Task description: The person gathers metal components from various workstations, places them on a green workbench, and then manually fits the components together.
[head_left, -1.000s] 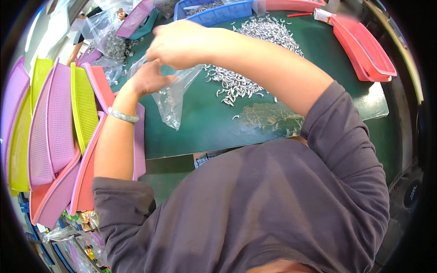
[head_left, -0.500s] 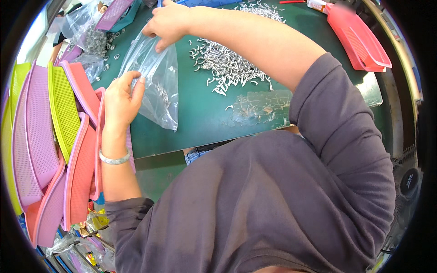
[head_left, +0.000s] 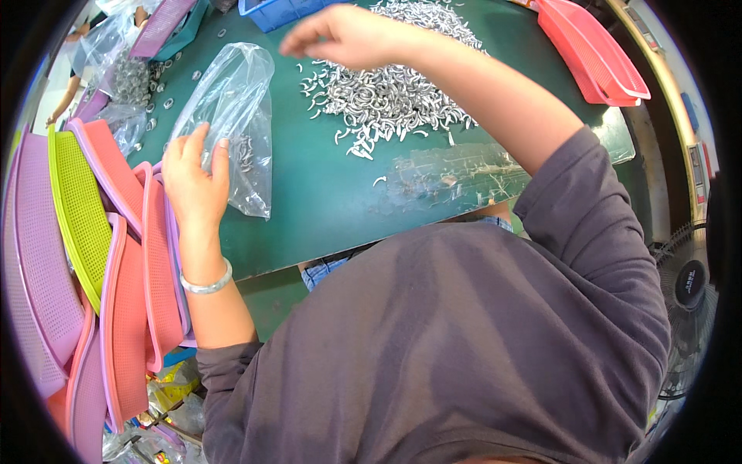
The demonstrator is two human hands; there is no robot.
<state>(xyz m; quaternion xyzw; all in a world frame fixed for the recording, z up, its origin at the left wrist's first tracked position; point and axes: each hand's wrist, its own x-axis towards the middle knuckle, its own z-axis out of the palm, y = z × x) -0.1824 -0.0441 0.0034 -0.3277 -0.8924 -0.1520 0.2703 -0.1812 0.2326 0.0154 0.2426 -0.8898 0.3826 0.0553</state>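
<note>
A clear plastic bag (head_left: 259,93) lies on the green table with a few small silvery pieces (head_left: 246,151) inside. My left hand (head_left: 197,182), with a bangle on its wrist, rests at the bag's left side, fingers and thumb apart. Over the table to the right of the bag's upper end hovers my right hand (head_left: 340,37). Its fingers are loosely bent, slightly blurred, and nothing shows in them. Below that forearm spreads a pile of small curved silvery metal pieces (head_left: 386,100).
Stacked mesh baskets (head_left: 127,309) in pink, purple and lime crowd the table's left side. A blue bin (head_left: 280,14) stands at the back. Pink baskets (head_left: 595,58) lie far right, and a fan (head_left: 690,286) stands at lower right. Ring-shaped pieces (head_left: 151,124) lie scattered at far left.
My right hand has let go of the bag's upper end and moved right. The bag now lies flatter on the table. My left hand stays beside it, its fingers more spread.
</note>
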